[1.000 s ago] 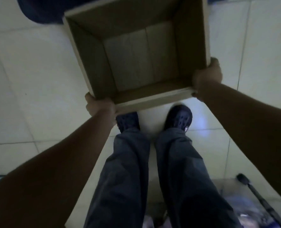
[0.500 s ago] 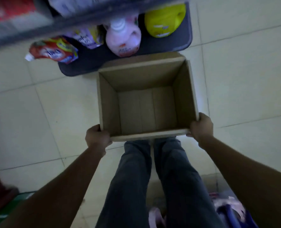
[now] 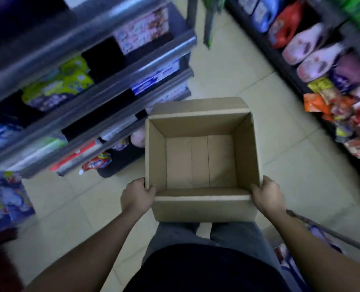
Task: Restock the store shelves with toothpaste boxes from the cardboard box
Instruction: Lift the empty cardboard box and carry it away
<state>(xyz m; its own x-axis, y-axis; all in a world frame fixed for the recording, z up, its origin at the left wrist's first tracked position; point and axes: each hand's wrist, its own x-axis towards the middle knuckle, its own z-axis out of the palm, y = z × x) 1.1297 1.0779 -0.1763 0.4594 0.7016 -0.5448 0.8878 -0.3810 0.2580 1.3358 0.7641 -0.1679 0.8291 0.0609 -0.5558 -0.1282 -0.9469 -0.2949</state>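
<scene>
A strip of floor (image 3: 227, 66) runs ahead of the hands, between shelves (image 3: 90, 66) on the left and more shelves (image 3: 322, 70) on the right. The left hand (image 3: 138, 197) and right hand (image 3: 266, 197) each curl their fingers round a near corner of the open cardboard box (image 3: 204, 209) between them.

Cardboard box (image 3: 204, 207) lifted well up from the floor (image 3: 280, 123); shelves (image 3: 90, 81) now in view
</scene>
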